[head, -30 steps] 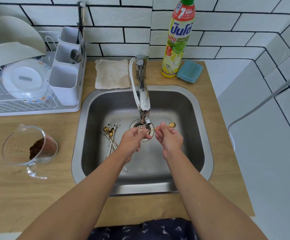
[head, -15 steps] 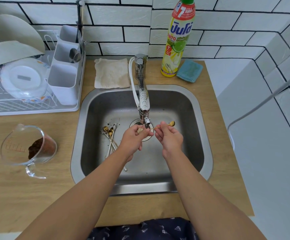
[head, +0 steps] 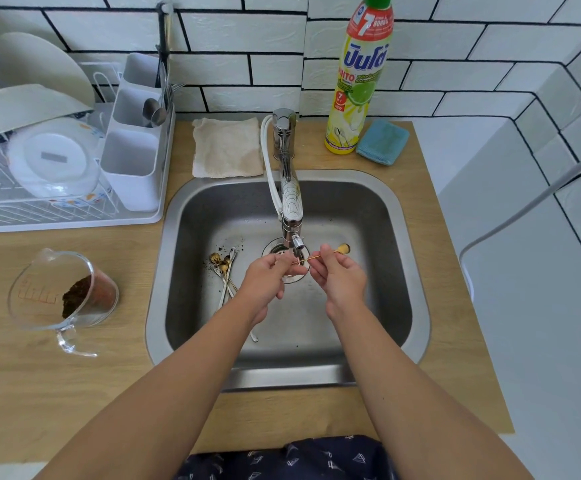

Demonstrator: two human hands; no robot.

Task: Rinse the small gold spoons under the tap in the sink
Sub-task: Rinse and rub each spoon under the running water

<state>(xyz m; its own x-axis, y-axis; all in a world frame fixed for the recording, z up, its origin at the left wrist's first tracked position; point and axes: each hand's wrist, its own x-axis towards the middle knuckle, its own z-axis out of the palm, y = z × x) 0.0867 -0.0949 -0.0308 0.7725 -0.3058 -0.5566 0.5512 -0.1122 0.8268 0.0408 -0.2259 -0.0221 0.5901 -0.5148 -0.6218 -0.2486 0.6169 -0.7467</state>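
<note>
Head view, looking down on a steel sink (head: 403, 271) set in a wooden counter (head: 39, 386). Both hands meet over the basin just below the tap (head: 290, 199); the left hand (head: 268, 280) has its fingers curled, thumb and fingertips pinching one end of a small gold spoon (head: 323, 255); the right hand (head: 339, 277) pinches the same thin handle further along, fingers bent inward; the spoon lies nearly level between the hands, its rounded gold end (head: 344, 249) projecting past the right hand, to the right of the tap outlet; whether water is flowing cannot be told. The remaining spoons (head: 225, 271) lie in a loose bundle on the sink floor, left of the drain (head: 278, 251), partly hidden by the left wrist, with dark specks scattered around their bowls.

On the counter to the left: a clear measuring jug (head: 58, 292) holding a dark brown mass; behind it, a white dish rack (head: 57, 216) with plates and a cutlery caddy (head: 133, 150). Behind the sink: a beige cloth (head: 226, 147), left of the tap base; a yellow bottle of dish liquid (head: 358, 81) upright against the white tiled wall; a blue sponge (head: 382, 142) just beside the bottle, on its right.
</note>
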